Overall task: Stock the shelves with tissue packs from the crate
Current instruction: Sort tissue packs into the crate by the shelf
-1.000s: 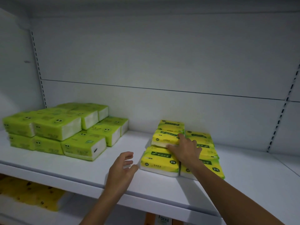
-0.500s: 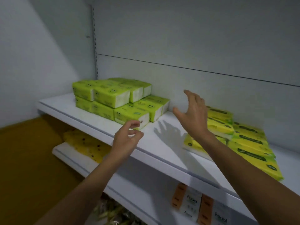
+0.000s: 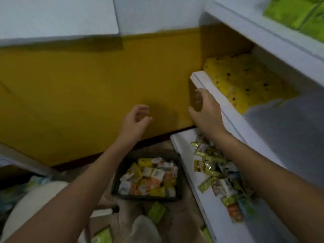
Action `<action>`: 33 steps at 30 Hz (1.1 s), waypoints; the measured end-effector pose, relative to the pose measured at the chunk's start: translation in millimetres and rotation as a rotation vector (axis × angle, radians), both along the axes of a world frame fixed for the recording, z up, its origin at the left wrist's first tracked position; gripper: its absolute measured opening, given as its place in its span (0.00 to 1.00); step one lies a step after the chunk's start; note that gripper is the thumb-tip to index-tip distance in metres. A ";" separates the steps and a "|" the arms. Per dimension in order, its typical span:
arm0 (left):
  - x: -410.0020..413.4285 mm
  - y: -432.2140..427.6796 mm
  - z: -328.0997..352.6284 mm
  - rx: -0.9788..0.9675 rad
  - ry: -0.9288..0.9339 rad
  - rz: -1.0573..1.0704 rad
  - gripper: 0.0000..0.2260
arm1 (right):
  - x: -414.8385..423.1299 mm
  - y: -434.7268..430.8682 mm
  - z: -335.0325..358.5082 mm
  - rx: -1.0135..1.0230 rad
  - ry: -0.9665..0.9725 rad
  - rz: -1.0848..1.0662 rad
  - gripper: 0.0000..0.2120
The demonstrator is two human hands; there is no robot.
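Note:
A dark crate (image 3: 178,174) stands on the floor below my hands, filled with several small tissue packs (image 3: 149,178) in yellow, white and orange. My left hand (image 3: 135,120) hovers above the crate with loosely curled fingers and holds nothing. My right hand (image 3: 206,111) is spread in the air beside the corner of the middle shelf (image 3: 201,79), also holding nothing. Green tissue packs (image 3: 296,13) sit on the top shelf (image 3: 254,27) at the upper right. Yellow spotted packs (image 3: 245,81) lie on the middle shelf.
The bottom shelf (image 3: 180,142) carries a heap of mixed small packets (image 3: 215,174). Loose green packs (image 3: 157,212) and a clear bag (image 3: 142,228) lie on the floor by the crate. A white rounded object (image 3: 31,204) is at lower left. A yellow wall (image 3: 87,93) stands behind.
My view has swung down and left from the top shelf to the floor crate. Both hands came off the yellow packs' shelf and now hang over the crate, holding nothing.

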State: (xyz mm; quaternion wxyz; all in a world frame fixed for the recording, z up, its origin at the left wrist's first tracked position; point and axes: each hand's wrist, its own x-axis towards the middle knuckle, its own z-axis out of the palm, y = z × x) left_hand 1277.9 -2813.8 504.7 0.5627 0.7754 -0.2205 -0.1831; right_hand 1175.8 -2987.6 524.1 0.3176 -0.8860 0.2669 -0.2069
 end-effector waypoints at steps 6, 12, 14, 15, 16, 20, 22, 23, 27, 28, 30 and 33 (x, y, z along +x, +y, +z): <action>48.6 9.6 -111.8 0.184 0.229 0.050 0.09 | 36.8 14.2 -142.0 0.202 0.205 -0.044 0.25; 46.5 -2.9 -269.9 0.313 0.372 -0.071 0.12 | 43.3 25.8 -311.7 0.447 0.327 -0.047 0.27; 36.2 -4.7 -333.8 0.359 0.418 -0.057 0.11 | 38.4 32.7 -377.2 0.490 0.357 -0.032 0.27; 31.5 -6.0 -372.7 0.379 0.438 -0.030 0.11 | 36.3 35.0 -416.1 0.507 0.379 -0.023 0.27; 25.9 -6.4 -412.1 0.393 0.466 0.005 0.11 | 32.6 37.2 -454.3 0.530 0.410 -0.025 0.27; 4.5 -2.8 -547.2 0.490 0.623 0.102 0.12 | 21.2 41.5 -581.2 0.571 0.507 -0.009 0.23; -2.9 -3.5 -597.5 0.532 0.660 0.154 0.15 | 22.7 38.2 -631.8 0.557 0.548 0.018 0.19; -5.5 -4.5 -616.4 0.562 0.664 0.180 0.18 | 24.3 36.4 -652.9 0.538 0.575 0.026 0.20; -10.7 -17.1 -661.7 0.599 0.730 0.189 0.26 | 35.0 30.0 -700.8 0.558 0.550 0.077 0.37; -11.6 -20.8 -666.4 0.590 0.730 0.187 0.27 | 36.7 29.2 -704.5 0.594 0.543 0.073 0.39; -12.4 -25.7 -670.3 0.570 0.715 0.182 0.30 | 36.9 26.7 -705.6 0.645 0.522 0.047 0.38; -11.1 -26.8 -655.2 0.509 0.688 0.218 0.29 | 34.8 24.8 -688.8 0.651 0.480 0.004 0.36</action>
